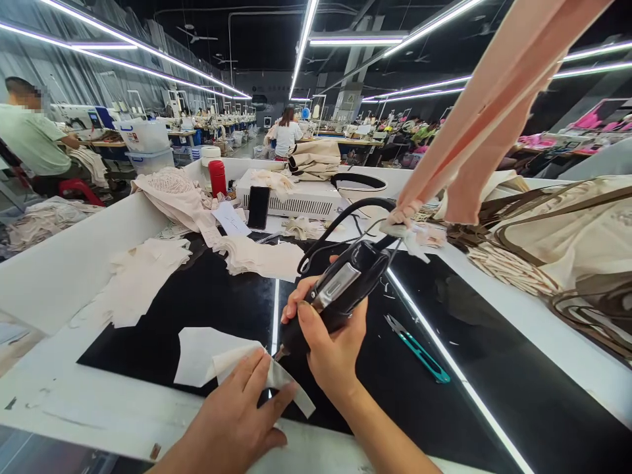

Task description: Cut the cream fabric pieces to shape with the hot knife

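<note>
My right hand (333,336) wraps around a black corded electric hand tool (340,283) with a silver plate on its side and a narrow metal tip pointing down. That tip meets or nearly meets a cream fabric piece (195,355) lying on the black board (237,309). Fingers and thumb of my left hand (247,395) grip the fabric's folded edge, close beside the tip. Part of the fabric is hidden under these fingers. A pink cloth strip (474,125) comes down from above to the tool's cord end. Teal thread snips (417,349) lie right of my right hand.
Cut fabric pieces (143,276) are stacked at left, with another stack (261,257) farther back. Behind are a phone (258,207), a red bottle (217,178) and a white vented box (296,197). Brown-edged fabric (543,237) is heaped at right. A person (34,138) sits at far left.
</note>
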A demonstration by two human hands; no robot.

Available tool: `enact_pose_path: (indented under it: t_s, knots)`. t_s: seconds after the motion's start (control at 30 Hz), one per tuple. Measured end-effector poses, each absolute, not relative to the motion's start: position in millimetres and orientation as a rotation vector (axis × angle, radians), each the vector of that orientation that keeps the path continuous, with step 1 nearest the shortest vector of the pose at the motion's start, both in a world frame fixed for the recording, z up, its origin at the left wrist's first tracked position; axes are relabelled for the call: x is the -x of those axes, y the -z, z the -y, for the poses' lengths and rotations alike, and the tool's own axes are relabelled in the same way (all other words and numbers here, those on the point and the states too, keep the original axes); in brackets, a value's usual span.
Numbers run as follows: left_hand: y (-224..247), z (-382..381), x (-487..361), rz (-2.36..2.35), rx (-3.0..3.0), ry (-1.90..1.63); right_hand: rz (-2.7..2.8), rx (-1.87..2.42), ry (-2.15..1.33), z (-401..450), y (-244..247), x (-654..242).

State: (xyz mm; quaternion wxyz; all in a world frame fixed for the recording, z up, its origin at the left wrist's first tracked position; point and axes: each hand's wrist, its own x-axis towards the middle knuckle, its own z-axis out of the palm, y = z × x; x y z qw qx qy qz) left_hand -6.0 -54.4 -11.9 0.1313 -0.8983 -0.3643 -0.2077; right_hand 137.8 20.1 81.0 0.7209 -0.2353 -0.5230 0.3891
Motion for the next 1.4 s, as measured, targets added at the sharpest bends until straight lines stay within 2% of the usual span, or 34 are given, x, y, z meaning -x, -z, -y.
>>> enact_pose_path:
  t_s: [1.4]
  knots:
    - [13.8, 56.0, 3.7, 1.09, 2.53, 0.598, 1.14, 0.451, -0.914, -29.5, -75.5, -129.6]
